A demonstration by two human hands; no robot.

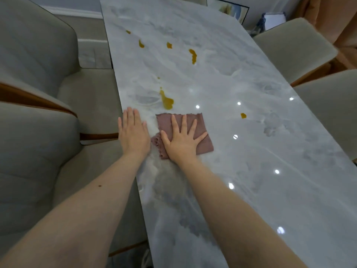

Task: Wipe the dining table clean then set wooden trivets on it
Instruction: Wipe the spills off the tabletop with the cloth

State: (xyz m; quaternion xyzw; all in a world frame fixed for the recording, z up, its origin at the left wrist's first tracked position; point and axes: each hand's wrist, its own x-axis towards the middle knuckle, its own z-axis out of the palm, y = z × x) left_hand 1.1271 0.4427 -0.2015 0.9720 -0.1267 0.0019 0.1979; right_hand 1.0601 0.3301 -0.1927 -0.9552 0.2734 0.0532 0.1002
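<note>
Marble-patterned dining table (251, 151), glossy, one; we count no containers on it. Amber-yellow spills (167, 101): about seven, the largest just beyond the cloth. Mauve cleaning cloth (201, 124), one, lying flat near the table's left edge. Our right hand (183, 138) presses on it, fingers spread and straight. Our left hand (133, 130) rests flat beside it. Beige upholstered chairs (38, 74): four.

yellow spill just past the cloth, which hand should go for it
Right. The right hand lies flat on the pink cloth, directly below the yellow spill. The left hand rests bare on the table edge.
</note>
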